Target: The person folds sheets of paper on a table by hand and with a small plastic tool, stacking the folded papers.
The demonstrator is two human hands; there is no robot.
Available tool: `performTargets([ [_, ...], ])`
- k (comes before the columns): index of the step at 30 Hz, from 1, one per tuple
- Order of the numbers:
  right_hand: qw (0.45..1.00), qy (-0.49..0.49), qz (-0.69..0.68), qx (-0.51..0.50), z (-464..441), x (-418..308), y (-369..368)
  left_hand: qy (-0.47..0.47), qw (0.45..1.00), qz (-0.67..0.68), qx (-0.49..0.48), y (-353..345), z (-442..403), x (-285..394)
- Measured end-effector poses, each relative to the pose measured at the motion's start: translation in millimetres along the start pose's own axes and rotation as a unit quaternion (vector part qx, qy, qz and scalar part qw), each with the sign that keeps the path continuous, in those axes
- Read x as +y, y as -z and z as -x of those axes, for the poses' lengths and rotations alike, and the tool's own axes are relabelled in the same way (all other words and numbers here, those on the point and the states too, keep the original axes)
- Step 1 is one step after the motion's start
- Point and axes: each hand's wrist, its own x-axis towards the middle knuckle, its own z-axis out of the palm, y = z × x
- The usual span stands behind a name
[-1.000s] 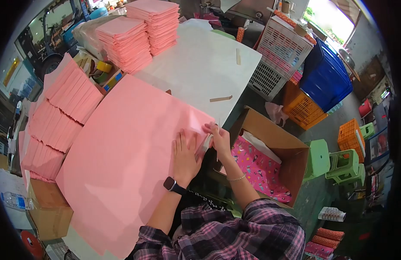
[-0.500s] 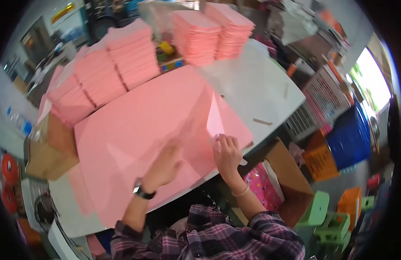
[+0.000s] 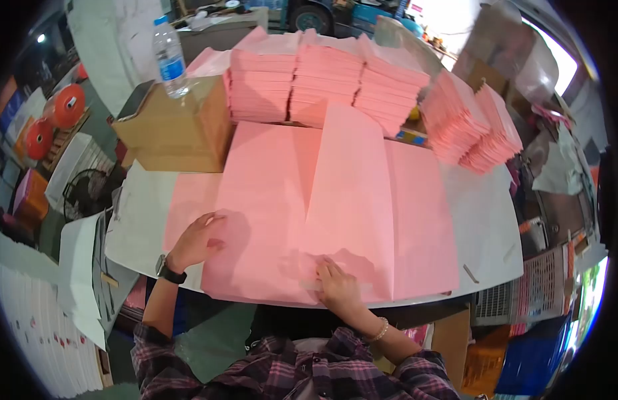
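A large pink paper sheet (image 3: 262, 200) lies on the table, with one flap (image 3: 352, 173) folded over it and its far end lifted in a curve. My right hand (image 3: 339, 287) is closed around a pale, flat strip (image 3: 366, 288), whose ends show on both sides of the fingers. It rests on the flap near the table's front edge. My left hand (image 3: 197, 241) is at the sheet's left edge, its fingers curved and apart, holding nothing. More pink paper (image 3: 422, 220) shows to the right under the flap.
Tall stacks of folded pink paper (image 3: 325, 73) line the back of the white table (image 3: 485, 220). At the back left stands a cardboard box (image 3: 182, 133) with a water bottle (image 3: 170, 60) on top. A small brown stick (image 3: 470, 273) lies at the right. Plastic crates (image 3: 522, 287) stand beyond the table.
The sheet's right part now lies folded over toward the left. My right hand has come down onto the flap, and my left hand has moved to the left edge. The view has turned left.
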Motion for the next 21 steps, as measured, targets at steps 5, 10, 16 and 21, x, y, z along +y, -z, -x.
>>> performTargets([
  [5,0.997,0.048,-0.018,-0.052,-21,-39,-16,-0.004,0.999,0.035,0.017,-9,-1,-12],
  [10,0.995,0.093,-0.012,-0.039,-37,-71,-34,0.111,0.982,0.152,0.025,5,-6,5],
  [16,0.991,0.133,0.010,-0.003,-51,-105,-59,0.162,0.938,0.262,0.159,-28,-20,-28],
  [21,0.989,0.139,0.053,-0.008,-57,-124,-78,0.156,0.933,0.253,0.204,-25,-30,-30],
])
